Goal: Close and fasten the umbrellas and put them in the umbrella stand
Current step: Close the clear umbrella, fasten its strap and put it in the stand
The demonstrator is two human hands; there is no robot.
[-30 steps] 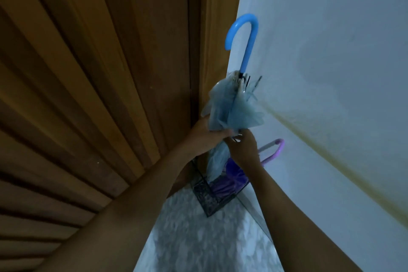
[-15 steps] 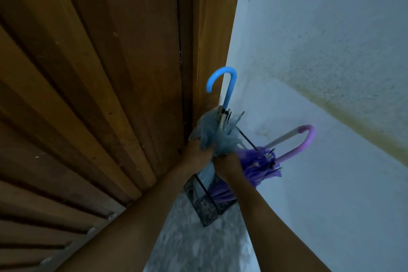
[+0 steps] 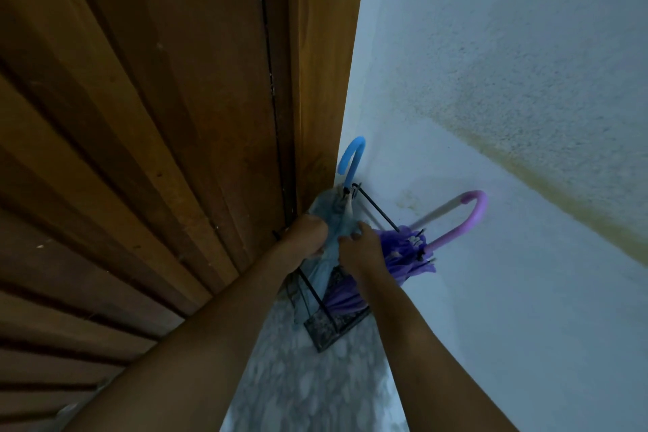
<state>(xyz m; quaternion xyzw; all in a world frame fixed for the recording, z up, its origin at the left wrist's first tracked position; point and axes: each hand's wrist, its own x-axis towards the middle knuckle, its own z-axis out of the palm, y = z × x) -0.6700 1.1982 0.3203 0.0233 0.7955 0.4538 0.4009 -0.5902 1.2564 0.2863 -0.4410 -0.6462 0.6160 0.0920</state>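
Note:
A folded light-blue umbrella (image 3: 335, 210) with a bright blue hooked handle stands in the black wire umbrella stand (image 3: 326, 328) in the corner. My left hand (image 3: 306, 233) grips its canopy from the left. My right hand (image 3: 357, 251) holds the same canopy from the right, fingers curled over the fabric. A folded purple umbrella (image 3: 403, 252) with a pink hooked handle rests in the stand too, leaning right against the wall.
A brown wooden door (image 3: 157, 116) fills the left side, its frame meeting the corner right behind the stand. A pale wall (image 3: 508, 116) with a yellowish stain runs along the right. Speckled grey floor (image 3: 308, 389) lies below the stand.
Both hands have lowered the blue umbrella down into the stand. Its blue handle now sits much lower, near the purple umbrella's handle.

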